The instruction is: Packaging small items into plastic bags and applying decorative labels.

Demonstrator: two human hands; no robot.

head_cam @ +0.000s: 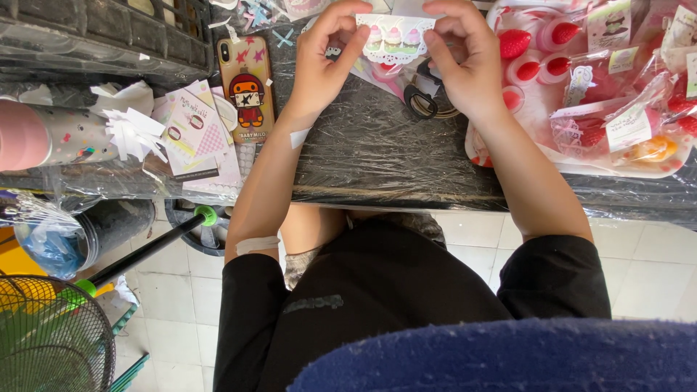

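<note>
Both my hands hold a small white card (pixel 394 36) with a lacy edge and three little cupcake pictures, raised above a black table covered in clear plastic (pixel 377 156). My left hand (pixel 324 62) pinches the card's left edge between thumb and fingers. My right hand (pixel 465 62) grips its right edge. Two strips of white tape stick to my left forearm (pixel 299 136). A pair of black-handled scissors (pixel 421 98) lies on the table just under my hands.
A phone in a pale cartoon case (pixel 247 87) lies left of my hands, beside paper cards and white scraps (pixel 192 127). Packets of red strawberry-shaped items (pixel 581 72) fill the right. A black crate (pixel 102 33) sits far left; a fan (pixel 51 337) stands on the tiled floor.
</note>
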